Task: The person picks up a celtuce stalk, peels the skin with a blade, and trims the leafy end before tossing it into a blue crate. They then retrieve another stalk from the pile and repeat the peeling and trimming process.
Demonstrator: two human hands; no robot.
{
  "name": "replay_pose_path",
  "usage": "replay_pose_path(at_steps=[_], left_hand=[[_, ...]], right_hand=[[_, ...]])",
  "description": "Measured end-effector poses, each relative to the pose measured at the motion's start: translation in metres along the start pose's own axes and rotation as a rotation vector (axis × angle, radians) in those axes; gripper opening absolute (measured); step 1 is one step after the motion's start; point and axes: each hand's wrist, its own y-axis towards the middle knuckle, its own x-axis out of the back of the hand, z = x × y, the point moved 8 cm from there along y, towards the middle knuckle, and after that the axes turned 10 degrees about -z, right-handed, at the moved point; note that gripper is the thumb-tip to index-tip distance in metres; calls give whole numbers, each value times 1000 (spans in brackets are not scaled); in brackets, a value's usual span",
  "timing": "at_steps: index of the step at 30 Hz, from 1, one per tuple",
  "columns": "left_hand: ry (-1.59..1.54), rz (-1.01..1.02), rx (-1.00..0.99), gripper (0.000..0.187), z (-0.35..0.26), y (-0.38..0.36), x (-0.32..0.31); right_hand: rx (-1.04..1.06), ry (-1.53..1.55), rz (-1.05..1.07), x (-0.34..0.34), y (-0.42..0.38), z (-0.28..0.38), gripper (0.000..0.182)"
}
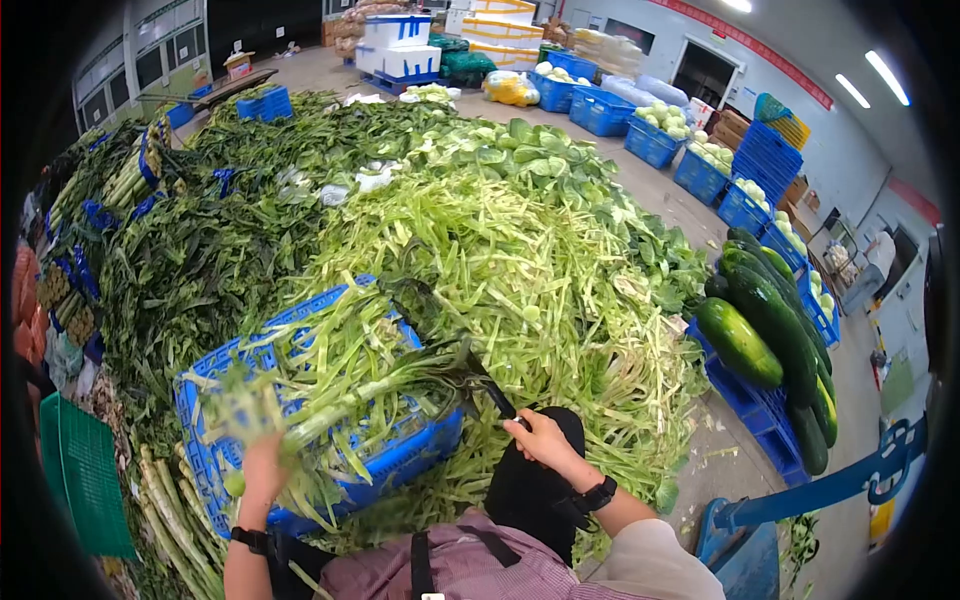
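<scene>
A long green stalk (345, 402) with leaves at its far end lies slantwise over the blue crate (405, 458). My left hand (266, 470) is closed round the stalk's near end, partly blurred, with pale peelings hanging about it. In my right hand (541, 438) is the black handle of a knife (494, 396); its dark blade reaches up to the leafy end of the stalk. Green peelings (345, 345) fill and cover much of the crate.
Beyond the crate rises a big heap of peelings (480, 240) and leaves. Peeled stalks (170, 510) lie at the lower left beside a green basket (82, 475). Large green gourds (765, 320) rest on blue crates at right. A person (877, 268) stands far right.
</scene>
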Motion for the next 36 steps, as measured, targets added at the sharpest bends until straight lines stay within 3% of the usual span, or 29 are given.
replay_pose_path(at_steps=[3, 5, 6, 7, 8, 9, 10, 12, 14, 18, 20, 21, 22, 23, 26, 28, 30, 32, 36], left_hand=[[-67, -58, 38, 53, -21, -10, 13], [-199, 110, 251, 52, -45, -19, 18], [-320, 103, 223, 52, -49, -29, 9], [-441, 187, 308, 54, -62, -38, 6], [-609, 141, 353, 57, -67, -53, -8], [-738, 210, 380, 57, -66, -69, -43], [-976, 349, 543, 55, -96, -74, -38], [-1121, 376, 630, 50, -119, -88, -53], [-1155, 375, 664, 53, -119, -99, -78], [-1307, 310, 539, 57, -133, -113, -69], [-1666, 421, 683, 66, -146, -130, -70], [-1690, 522, 698, 62, -147, -139, -80], [-1691, 525, 699, 62, -146, -141, -86], [-1721, 506, 734, 61, -146, -141, -91], [-1707, 509, 791, 60, -143, -146, -107], [-1655, 523, 813, 58, -140, -152, -112], [-1629, 469, 747, 59, -141, -145, -104], [-1631, 456, 752, 59, -144, -144, -95], [-1422, 286, 672, 59, -136, -137, -78]], right_hand=[[312, -214, -223, 3, 2, 2, 41], [403, -202, -260, 3, -6, 24, 40], [441, -166, -267, 0, -6, 29, 42], [622, -194, -324, -5, -8, 39, 50], [659, -214, -300, -12, -11, 50, 56], [709, -252, -288, -23, -15, 62, 56], [751, -293, -286, -30, -19, 72, 57], [798, -321, -208, -51, -28, 91, 57], [918, -451, -157, -73, -36, 108, 54], [818, -534, -127, -95, -13, 82, 51], [802, -506, -155, -98, -11, 73, 50], [835, -431, -169, -100, -17, 71, 49], [871, -353, -190, -101, -22, 70, 49], [944, -463, -40, -111, -52, 81, 48], [1295, -519, 68, -126, -103, 93, 47], [1286, -527, -40, -119, -84, 99, 47], [1011, -642, -147, -102, -25, 99, 44], [933, -536, -327, -76, 23, 94, 42], [772, -442, -420, -58, 42, 96, 42]])
